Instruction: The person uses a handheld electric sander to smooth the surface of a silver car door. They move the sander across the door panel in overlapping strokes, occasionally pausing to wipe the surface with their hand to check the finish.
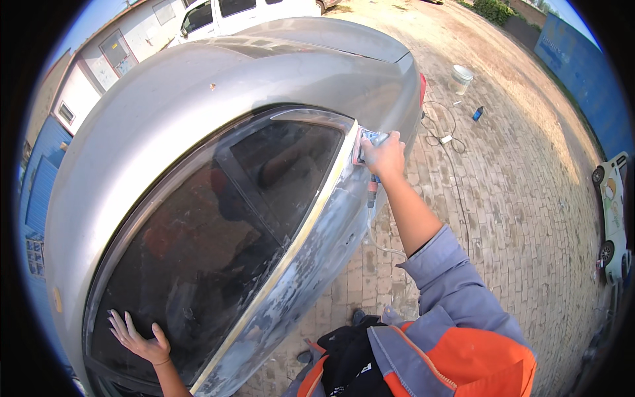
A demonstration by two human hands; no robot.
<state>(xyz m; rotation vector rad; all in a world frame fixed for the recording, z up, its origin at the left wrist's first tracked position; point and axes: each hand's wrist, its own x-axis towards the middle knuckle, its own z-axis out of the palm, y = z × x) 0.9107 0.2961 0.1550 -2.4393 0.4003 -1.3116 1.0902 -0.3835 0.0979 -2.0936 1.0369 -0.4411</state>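
My right hand [389, 156] is closed around a blue power sander [365, 141], pressed against the silver car body [311, 73] just behind the rear corner of the side window. A coupling [372, 188] and a pale hose [372, 228] hang down from the tool. My left hand [140, 339] rests open, fingers spread, on the dark window glass [198, 251]. Along the lower edge of the window runs a strip of yellowish masking tape [301, 236]. Below it, the door panel [284, 311] is dull and patchy, with whitish sanded areas.
Brick paving [509, 245] spreads to the right of the car. A cable [456, 172], a blue bottle [477, 114] and a white bucket [462, 76] are on it. A white vehicle [615, 218] stands far right, another white vehicle [238, 14] beyond the car roof.
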